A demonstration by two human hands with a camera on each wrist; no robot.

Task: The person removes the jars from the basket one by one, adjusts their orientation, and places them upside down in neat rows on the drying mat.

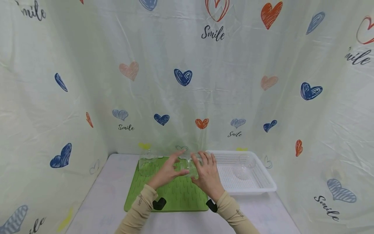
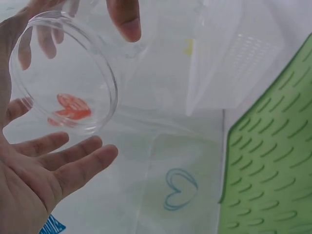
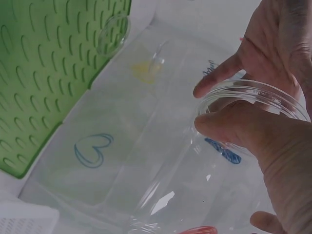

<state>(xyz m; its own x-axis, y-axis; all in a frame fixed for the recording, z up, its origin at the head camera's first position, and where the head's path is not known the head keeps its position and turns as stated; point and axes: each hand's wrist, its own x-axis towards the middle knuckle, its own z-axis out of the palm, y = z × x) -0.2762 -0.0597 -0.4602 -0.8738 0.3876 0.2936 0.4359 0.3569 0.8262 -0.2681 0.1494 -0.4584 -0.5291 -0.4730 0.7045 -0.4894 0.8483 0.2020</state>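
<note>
A clear round container [image 1: 189, 165] lies between both hands above the green mat, its round rim facing the camera in the left wrist view. My right hand [image 1: 206, 172] curls over its right side, and the right thumb [image 3: 219, 126] presses across the rim in the right wrist view. On the other side, my left hand [image 1: 168, 170] has its fingers spread and straight close to the container. Those fingers [image 2: 80, 161] sit right below the rim in the left wrist view. Part of the container is hidden behind the right fingers.
A ribbed green mat [image 1: 172, 196] lies on the white table [image 1: 102, 191]. Another clear container [image 1: 147, 165] stands at the mat's back left. To the right, a white perforated basket [image 1: 267, 187] holds a clear vessel [image 1: 243, 170]. A heart-patterned curtain [image 1: 216, 97] surrounds the table.
</note>
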